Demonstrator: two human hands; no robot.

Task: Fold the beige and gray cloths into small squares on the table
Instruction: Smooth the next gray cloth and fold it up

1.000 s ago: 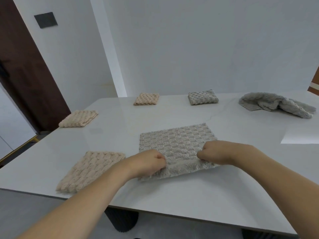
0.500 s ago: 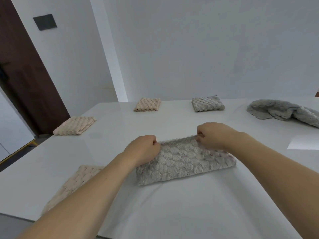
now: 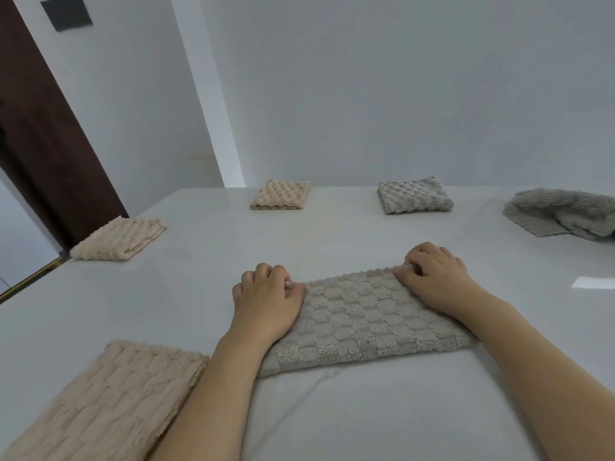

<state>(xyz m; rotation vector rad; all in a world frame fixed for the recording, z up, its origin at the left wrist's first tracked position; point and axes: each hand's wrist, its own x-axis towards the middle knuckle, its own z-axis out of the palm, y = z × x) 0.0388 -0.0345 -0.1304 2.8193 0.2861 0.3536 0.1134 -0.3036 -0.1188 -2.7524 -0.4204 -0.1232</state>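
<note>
Surface: glossy white rectangular table [image 3: 366, 410]
Centre: gray textured cloth folded in half [image 3: 366, 321]
Near left: beige cloth [image 3: 109, 400]
Far side: three folded squares, crumpled gray cloth [image 3: 562, 211]

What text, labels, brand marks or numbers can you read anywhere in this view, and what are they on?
None can be read.
The gray cloth under both hands shows only its woven texture, no tag or label.
The other folded cloths, beige and gray, show no print.
The dark square on the wall is blank.
The table carries no markings.
</note>
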